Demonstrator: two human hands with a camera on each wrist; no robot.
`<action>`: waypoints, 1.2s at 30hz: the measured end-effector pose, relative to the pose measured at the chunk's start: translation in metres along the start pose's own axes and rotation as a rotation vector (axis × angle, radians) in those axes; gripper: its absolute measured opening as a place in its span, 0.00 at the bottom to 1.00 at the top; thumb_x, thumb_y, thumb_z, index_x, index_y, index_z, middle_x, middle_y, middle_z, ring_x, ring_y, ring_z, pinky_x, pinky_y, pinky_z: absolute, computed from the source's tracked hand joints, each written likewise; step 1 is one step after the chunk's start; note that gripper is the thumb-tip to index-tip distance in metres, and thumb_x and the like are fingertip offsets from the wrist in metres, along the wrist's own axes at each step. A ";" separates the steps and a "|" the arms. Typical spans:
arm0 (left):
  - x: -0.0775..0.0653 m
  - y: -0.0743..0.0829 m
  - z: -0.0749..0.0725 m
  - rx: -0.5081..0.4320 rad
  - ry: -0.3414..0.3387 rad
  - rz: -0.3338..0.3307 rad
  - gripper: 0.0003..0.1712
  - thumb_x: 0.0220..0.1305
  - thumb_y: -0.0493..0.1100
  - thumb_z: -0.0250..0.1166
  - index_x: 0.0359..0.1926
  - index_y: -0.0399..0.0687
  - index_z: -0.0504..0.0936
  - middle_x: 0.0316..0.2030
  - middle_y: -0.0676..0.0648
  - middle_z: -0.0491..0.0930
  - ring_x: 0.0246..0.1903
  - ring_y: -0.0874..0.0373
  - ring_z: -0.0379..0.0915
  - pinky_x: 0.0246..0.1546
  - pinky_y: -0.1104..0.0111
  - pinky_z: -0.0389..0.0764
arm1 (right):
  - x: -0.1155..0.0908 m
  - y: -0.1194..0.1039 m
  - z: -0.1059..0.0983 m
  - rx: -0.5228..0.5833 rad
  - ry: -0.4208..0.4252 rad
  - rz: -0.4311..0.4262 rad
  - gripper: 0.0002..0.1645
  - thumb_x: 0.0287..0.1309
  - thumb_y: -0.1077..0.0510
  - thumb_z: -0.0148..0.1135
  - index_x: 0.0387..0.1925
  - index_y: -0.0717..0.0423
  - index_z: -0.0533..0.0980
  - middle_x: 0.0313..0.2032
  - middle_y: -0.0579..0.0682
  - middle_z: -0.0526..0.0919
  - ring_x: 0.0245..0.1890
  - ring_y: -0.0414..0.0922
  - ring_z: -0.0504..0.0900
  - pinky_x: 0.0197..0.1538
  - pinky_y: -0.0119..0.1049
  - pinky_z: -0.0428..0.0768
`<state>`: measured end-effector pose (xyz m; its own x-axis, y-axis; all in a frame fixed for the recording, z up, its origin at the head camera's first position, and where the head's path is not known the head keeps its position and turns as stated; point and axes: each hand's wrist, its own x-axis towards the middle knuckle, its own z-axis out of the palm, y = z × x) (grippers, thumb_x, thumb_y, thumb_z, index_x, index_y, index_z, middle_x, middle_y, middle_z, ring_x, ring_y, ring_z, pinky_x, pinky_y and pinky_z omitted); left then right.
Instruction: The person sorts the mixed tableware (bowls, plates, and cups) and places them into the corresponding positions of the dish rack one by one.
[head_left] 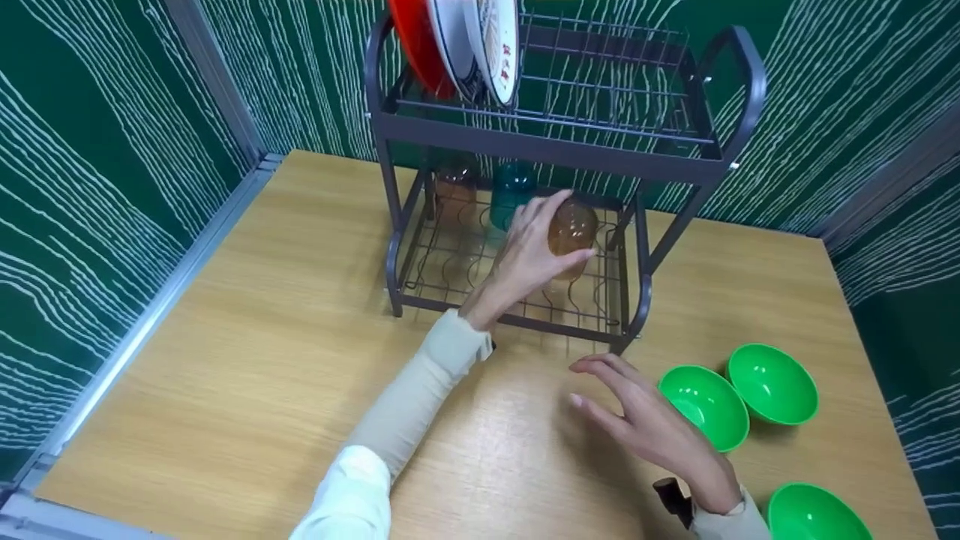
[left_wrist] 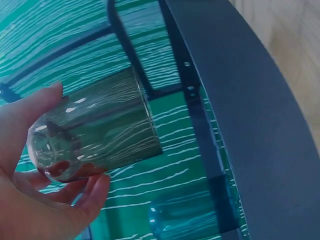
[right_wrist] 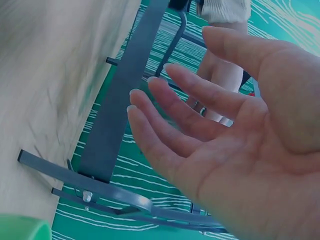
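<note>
Just above the head view's centre, the left hand (head_left: 529,251) gripped the amber glass (head_left: 576,227), thumb and fingers around it, at the rack's (head_left: 547,144) lower tier. Lower right, the right hand (head_left: 649,421), loosely open, held nothing beside a green bowl (head_left: 712,405).

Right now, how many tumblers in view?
3: amber tumbler in the left hand; teal tumbler just behind that hand; pinkish tumbler at rear left of the lower rack. The hand may hide others.
</note>
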<state>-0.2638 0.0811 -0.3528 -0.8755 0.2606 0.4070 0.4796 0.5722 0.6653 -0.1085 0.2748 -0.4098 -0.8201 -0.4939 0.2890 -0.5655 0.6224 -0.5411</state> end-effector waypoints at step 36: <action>0.086 -0.017 0.053 0.039 -0.034 0.060 0.58 0.63 0.37 0.74 0.82 0.44 0.45 0.81 0.37 0.42 0.76 0.44 0.55 0.67 0.63 0.72 | -0.002 -0.008 0.011 0.002 -0.189 -0.032 0.16 0.73 0.50 0.61 0.54 0.53 0.79 0.55 0.48 0.80 0.57 0.49 0.80 0.59 0.50 0.80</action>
<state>-0.3506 0.1352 -0.3626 -0.8472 0.3212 0.4232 0.5289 0.5847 0.6151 -0.1018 0.2643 -0.4149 -0.7705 -0.6190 0.1524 -0.5908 0.6037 -0.5353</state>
